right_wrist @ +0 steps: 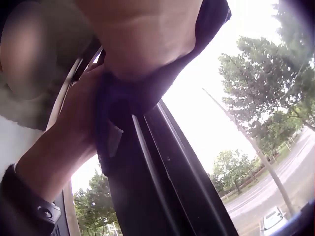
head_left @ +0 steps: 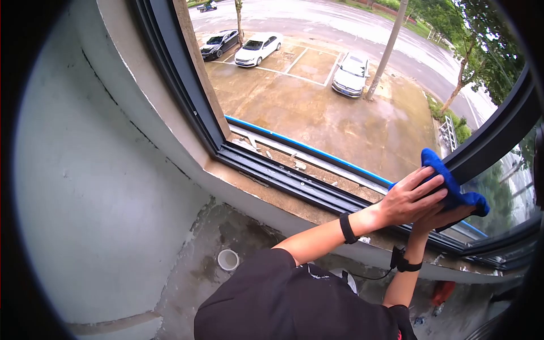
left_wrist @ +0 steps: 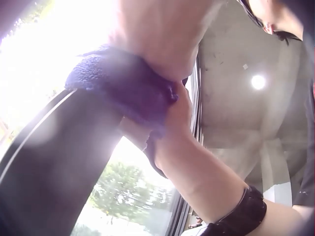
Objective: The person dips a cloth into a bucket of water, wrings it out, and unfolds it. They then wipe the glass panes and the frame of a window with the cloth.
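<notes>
A blue cloth is folded around the edge of a dark upright window frame. My left hand grips the cloth from the left, its fingers laid across the fabric. Just below and to the right, my right hand holds the cloth from the other side, its fingers partly hidden by it. In the left wrist view, the cloth is bunched over the frame beneath the left hand. The right wrist view shows the right hand above the cloth, against the grooved frame.
A dark window track runs along the sill, with rubble just outside. Glass stands right of the upright frame. A white bucket sits on the floor below, and a red object lies lower right. Parked cars stand outside.
</notes>
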`<state>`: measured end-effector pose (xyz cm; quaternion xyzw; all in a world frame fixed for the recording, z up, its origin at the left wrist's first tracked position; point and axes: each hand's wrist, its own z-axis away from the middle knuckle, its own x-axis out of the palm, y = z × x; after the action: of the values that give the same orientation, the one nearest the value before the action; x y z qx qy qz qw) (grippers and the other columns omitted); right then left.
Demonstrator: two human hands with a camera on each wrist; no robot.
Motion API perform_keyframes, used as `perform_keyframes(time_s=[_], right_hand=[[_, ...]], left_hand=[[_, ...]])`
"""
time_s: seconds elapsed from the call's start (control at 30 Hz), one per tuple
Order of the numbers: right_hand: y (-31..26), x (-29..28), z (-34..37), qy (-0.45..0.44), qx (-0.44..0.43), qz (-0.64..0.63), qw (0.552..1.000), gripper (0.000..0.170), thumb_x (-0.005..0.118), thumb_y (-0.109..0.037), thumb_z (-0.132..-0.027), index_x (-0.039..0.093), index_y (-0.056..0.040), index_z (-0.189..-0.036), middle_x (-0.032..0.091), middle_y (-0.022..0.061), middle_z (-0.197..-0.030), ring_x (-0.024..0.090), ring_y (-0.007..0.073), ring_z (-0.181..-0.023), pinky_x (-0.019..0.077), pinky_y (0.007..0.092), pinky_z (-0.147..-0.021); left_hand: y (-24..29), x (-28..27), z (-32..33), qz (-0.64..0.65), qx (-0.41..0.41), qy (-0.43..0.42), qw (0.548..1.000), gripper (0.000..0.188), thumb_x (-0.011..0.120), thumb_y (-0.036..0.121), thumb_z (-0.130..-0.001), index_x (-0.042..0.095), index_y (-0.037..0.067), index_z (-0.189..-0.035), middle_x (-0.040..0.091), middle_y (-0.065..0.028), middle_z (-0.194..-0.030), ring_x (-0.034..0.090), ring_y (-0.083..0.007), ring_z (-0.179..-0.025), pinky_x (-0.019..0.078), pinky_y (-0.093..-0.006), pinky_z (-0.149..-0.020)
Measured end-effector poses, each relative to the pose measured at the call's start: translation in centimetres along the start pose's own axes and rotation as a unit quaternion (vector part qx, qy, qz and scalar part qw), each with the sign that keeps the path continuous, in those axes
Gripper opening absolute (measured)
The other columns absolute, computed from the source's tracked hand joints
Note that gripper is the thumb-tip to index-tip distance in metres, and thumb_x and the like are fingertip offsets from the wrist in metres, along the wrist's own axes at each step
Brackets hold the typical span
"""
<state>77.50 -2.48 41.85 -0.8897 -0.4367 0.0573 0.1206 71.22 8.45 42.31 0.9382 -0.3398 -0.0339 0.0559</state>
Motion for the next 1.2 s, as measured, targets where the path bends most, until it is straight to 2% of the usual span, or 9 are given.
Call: perform_keyframes(time_s=[0.17,0.23,0.27,0.33,0.67,0.93,1.0,1.1,1.2], right_hand=[[2.5,-1.0,6.8,-0.030,0.000,0.115,0.993,0.063,0.048,-0.025,-0.105,0.017,0.0009,-0.153,0.024,0.0201,-0.157,0.031,0.0309,-0.144,0.0199,0.0458,-0.120],[1.8,-2.1,7.5,-0.176,0.119,0.003,0.977,0.074,0.049,-0.038,-0.103,0.013,0.0026,-0.154,0.018,0.0231,-0.160,0.024,0.0357,-0.147,0.0165,0.0499,-0.121],[2.2,-2.4,7.6,-0.173,0.114,0.004,0.978,0.074,0.049,-0.038,-0.103,0.013,0.0026,-0.154,0.018,0.0231,-0.160,0.024,0.0357,-0.147,0.0165,0.0499,-0.121],[2.6,-2.3,7.9,-0.116,-0.041,0.118,0.985,0.095,0.044,-0.066,-0.095,0.013,0.0015,-0.154,0.014,0.0306,-0.158,0.010,0.0470,-0.148,0.0078,0.0623,-0.118],[0.4,-0.9,-6.1,-0.024,-0.104,0.064,0.992,0.067,0.043,-0.046,-0.101,0.029,-0.0034,-0.150,0.027,0.0271,-0.156,0.023,0.0489,-0.144,0.0146,0.0627,-0.117],[5.4,-2.4,4.1,-0.133,-0.138,0.013,0.981,0.068,0.053,-0.045,-0.095,0.032,-0.0092,-0.149,0.025,0.0259,-0.158,0.017,0.0487,-0.147,0.0071,0.0697,-0.113],[7.6,-3.7,8.7,-0.186,-0.161,-0.002,0.969,0.061,0.060,-0.040,-0.090,0.045,-0.0098,-0.140,0.037,0.0236,-0.151,0.032,0.0480,-0.139,0.0190,0.0694,-0.108],[9.7,-6.5,9.2,-0.294,-0.185,-0.069,0.935,0.042,0.071,-0.028,-0.080,0.067,-0.0124,-0.118,0.058,0.0114,-0.129,0.055,0.0349,-0.114,0.0391,0.0531,-0.089],[11.3,-7.8,6.0,-0.292,-0.203,-0.090,0.930,0.045,0.073,-0.026,-0.079,0.066,-0.0138,-0.122,0.061,0.0109,-0.126,0.056,0.0324,-0.115,0.0407,0.0487,-0.090]], left_hand=[[0.2,-0.1,7.7,-0.072,-0.020,-0.014,0.997,0.046,0.072,0.021,-0.082,0.060,0.012,-0.125,0.040,-0.0150,-0.149,0.047,-0.0525,-0.129,0.0490,-0.0565,-0.102],[0.2,0.0,9.3,-0.038,-0.050,-0.006,0.998,0.051,0.075,0.020,-0.082,0.057,0.013,-0.129,0.037,-0.0159,-0.151,0.044,-0.0541,-0.130,0.0494,-0.0580,-0.099],[0.6,-0.3,9.1,-0.017,-0.071,-0.011,0.997,0.053,0.076,0.021,-0.082,0.055,0.013,-0.130,0.036,-0.0162,-0.151,0.044,-0.0543,-0.130,0.0496,-0.0581,-0.098],[0.7,-0.4,8.4,-0.015,-0.085,-0.038,0.996,0.058,0.075,0.021,-0.083,0.050,0.014,-0.135,0.036,-0.0200,-0.151,0.046,-0.0546,-0.128,0.0501,-0.0577,-0.096],[2.0,0.9,-6.0,-0.029,-0.037,0.042,0.998,0.067,0.072,0.014,-0.083,0.043,0.009,-0.143,0.036,-0.0367,-0.147,0.053,-0.0543,-0.118,0.0515,-0.0543,-0.091],[1.5,2.8,2.9,-0.195,-0.043,0.061,0.978,0.072,0.076,0.025,-0.077,0.045,0.009,-0.141,0.039,-0.0353,-0.145,0.055,-0.0524,-0.116,0.0531,-0.0527,-0.089],[1.7,3.2,7.8,-0.252,-0.071,0.034,0.964,0.077,0.074,0.025,-0.078,0.039,0.009,-0.145,0.036,-0.0360,-0.145,0.053,-0.0547,-0.118,0.0518,-0.0554,-0.090],[3.3,4.1,12.9,-0.322,-0.167,-0.026,0.932,0.084,0.070,0.024,-0.080,0.028,0.008,-0.151,0.020,-0.0367,-0.151,0.036,-0.0624,-0.128,0.0391,-0.0671,-0.100],[5.2,6.2,11.7,-0.379,-0.195,-0.041,0.904,0.081,0.060,0.016,-0.086,0.016,-0.008,-0.150,0.005,-0.0446,-0.152,0.009,-0.0659,-0.139,0.0155,-0.0694,-0.112]])
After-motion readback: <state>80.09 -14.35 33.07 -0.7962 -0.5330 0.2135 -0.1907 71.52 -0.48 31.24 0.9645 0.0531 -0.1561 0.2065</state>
